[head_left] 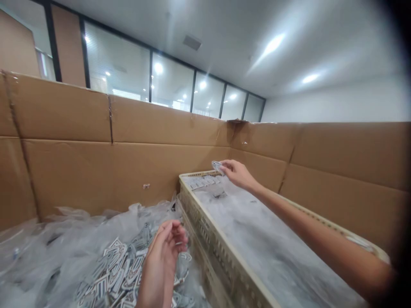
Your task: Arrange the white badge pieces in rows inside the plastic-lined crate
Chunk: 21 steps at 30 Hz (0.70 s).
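My right hand pinches a small flat grey-and-white piece above the far end of a cream plastic crate. Beneath it, a row of similar flat pieces lies at the crate's far end, and one dark grey piece rests apart on clear plastic sheeting. My left hand hovers left of the crate with its fingers loosely curled and apart, and nothing shows in it. Below that hand spreads a loose heap of grey-and-white pieces with dark outlines, partly hidden by the wrist.
Tall cardboard walls enclose the area at the back and right. Crumpled clear plastic bags surround the heap on the left. The crate appears stacked on another crate. Beyond the cardboard are framed glass windows.
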Motion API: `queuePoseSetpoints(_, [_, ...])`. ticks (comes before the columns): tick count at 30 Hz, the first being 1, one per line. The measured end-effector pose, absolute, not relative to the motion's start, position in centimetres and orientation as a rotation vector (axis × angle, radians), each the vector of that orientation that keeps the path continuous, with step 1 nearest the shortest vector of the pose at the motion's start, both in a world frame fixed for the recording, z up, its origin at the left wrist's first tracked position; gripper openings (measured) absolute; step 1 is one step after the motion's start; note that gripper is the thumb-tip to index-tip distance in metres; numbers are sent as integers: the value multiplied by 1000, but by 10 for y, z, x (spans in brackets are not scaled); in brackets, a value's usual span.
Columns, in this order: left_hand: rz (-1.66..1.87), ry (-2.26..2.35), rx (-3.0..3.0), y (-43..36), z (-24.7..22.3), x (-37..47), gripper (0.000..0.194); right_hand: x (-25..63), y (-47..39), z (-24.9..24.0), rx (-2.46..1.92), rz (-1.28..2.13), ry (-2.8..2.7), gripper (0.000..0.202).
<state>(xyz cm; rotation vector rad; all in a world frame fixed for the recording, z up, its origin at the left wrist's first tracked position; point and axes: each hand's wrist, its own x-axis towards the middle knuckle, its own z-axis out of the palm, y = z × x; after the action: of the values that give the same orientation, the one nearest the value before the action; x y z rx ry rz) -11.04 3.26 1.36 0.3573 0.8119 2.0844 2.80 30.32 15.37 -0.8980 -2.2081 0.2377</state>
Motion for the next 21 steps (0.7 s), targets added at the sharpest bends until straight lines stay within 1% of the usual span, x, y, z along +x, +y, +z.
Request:
queuePoseSetpoints(3, [2086,849,317,39,6,-118,54,31,359,171,-1139,253,-2220,32])
queuePoseSetpoints(6, [2117,838,322,45,-7,-133,50,28,402,169,-1238,241,-2222,31])
queuePoseSetpoints(8, [2137,845,329,46,-16,-148,46,22,428,160,-1301,222,-2231,30])
queuePoseSetpoints(14, [2189,929,251,41,-27,-188,47,4,489,124,-1437,180,-2281,25])
queuePoseSetpoints(21, [2186,976,307,44,-28,-188,46,-4,509,92,-1558,92,-2309,28])
